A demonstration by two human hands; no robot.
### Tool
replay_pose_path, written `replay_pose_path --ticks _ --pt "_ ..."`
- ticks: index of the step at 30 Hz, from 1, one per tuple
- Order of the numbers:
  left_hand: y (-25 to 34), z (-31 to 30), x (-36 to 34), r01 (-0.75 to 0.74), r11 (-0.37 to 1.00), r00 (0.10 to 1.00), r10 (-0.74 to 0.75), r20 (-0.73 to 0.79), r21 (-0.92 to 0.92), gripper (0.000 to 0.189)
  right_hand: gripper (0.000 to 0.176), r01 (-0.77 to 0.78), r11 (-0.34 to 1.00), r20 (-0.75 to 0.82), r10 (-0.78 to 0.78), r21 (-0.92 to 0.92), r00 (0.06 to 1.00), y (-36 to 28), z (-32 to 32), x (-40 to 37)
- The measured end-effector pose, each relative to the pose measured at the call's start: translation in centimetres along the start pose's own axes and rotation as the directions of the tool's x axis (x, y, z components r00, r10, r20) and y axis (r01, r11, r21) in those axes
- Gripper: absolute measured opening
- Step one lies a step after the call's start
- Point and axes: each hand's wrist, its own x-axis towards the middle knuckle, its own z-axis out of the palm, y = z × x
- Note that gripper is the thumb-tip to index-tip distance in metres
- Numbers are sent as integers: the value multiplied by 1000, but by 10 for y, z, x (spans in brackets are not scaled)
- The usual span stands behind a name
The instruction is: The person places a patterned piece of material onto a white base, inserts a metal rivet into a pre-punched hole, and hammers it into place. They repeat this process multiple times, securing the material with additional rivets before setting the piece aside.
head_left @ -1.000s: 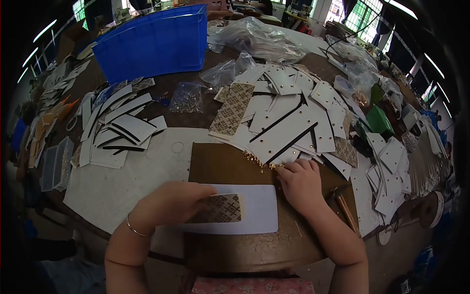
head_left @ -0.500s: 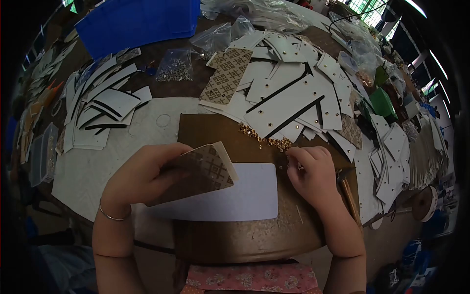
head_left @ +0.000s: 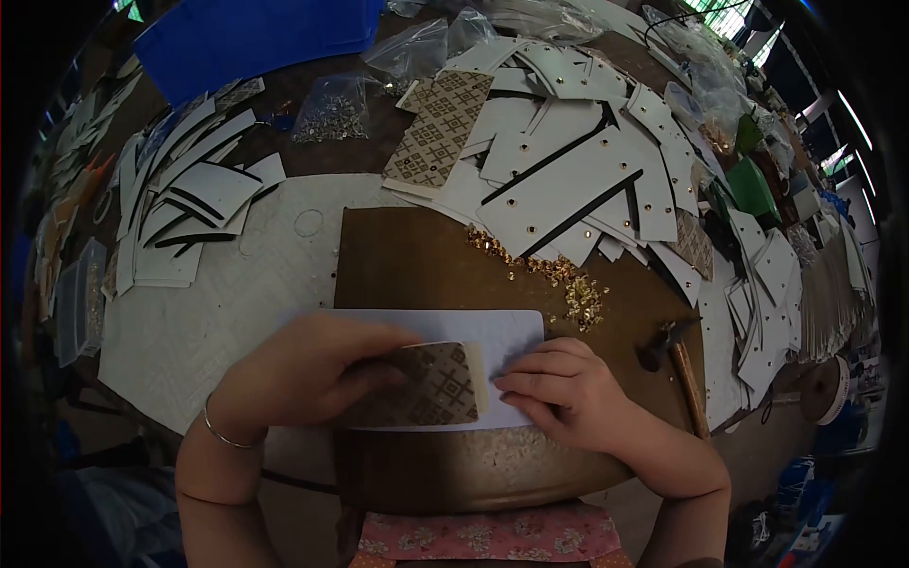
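My left hand [head_left: 308,369] grips a brown panel with a lattice pattern [head_left: 440,383], its thumb and fingers wrapped over the left part. The panel is held over a white sheet [head_left: 497,327], and a cream strip shows along its right edge. Close to that edge is my right hand [head_left: 568,393], fingers pinched together; anything between the fingertips is too small or hidden to make out. Beyond the right hand, small gold metal fasteners [head_left: 582,303] lie loose in a heap on the brown board [head_left: 383,260]. A hammer with a wooden handle [head_left: 689,388] rests to the right.
White pieces with gold fasteners and black strips [head_left: 563,194] are piled at the back. More white pieces [head_left: 213,194] lie at the left, others [head_left: 762,275] at the right. A blue bin [head_left: 256,43], a bag of metal parts [head_left: 331,112] and a clear plastic box [head_left: 83,303] stand around.
My right hand has left the gold fasteners and come down and left to the panel's right edge. My left hand has lowered and levelled the panel over the white sheet.
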Motion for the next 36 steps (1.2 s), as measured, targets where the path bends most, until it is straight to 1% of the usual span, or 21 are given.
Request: replay_pose_path --ticks 2,3,5,6,8,9,11,12,15,17,18,20,21,23,24,26,32,36 --pt "5 4 2 75 996 992 -80 100 50 32 30 -47 993 27 44 113 999 1 -3 -2" --pt "6 10 3 78 996 991 -83 107 46 32 30 -54 992 28 51 117 998 0 -5 -3" --pt "7 20 5 59 997 993 -63 103 43 31 32 -212 923 9 221 321 975 -1 -9 -5" --pt "8 23 6 60 997 992 -64 107 41 31 32 -215 922 10 224 323 974 1 -8 -6" --pt "12 27 8 16 994 990 -30 135 107 30 33 -157 956 19 157 246 987 4 -7 -5" --pt "13 26 7 18 994 990 -33 140 107 30 33 -160 955 18 161 250 987 6 -6 -6" --pt "12 22 6 19 993 968 -48 246 119 30 32 -2 995 67 -5 101 998 8 -6 -8" --pt "12 21 5 16 993 965 -46 256 119 30 32 -11 995 61 4 101 998 8 -6 -9" --pt "14 22 5 1 989 952 -47 303 151 31 30 -4 989 57 -4 146 998 9 -5 -10" --pt "18 24 7 35 990 948 -77 310 138 33 28 -24 977 -27 30 213 999 6 -6 -9" --pt "18 26 7 35 990 947 -77 311 139 33 28 -25 977 -28 31 214 999 3 -9 -8" --pt "19 32 8 47 992 959 -77 274 116 33 26 -166 898 -11 187 407 982 -4 -16 -7" --pt "20 33 8 47 992 959 -77 273 115 33 26 -167 898 -9 187 407 982 -5 -16 -7" --pt "22 34 9 14 987 954 -62 294 162 34 23 -183 931 47 177 316 983 -6 -14 -8" --pt "22 32 8 15 987 953 -63 295 161 34 23 -184 930 48 178 317 983 -5 -12 -8" --pt "21 29 5 -2 983 922 -70 380 184 35 15 -115 976 33 110 187 993 -1 -7 -8" --pt "23 32 7 -28 984 930 -39 365 177 35 15 -91 986 -3 93 137 996 0 0 -2" --pt "22 34 7 -24 986 929 -40 369 167 35 17 -100 982 -14 103 158 995 3 1 -4"
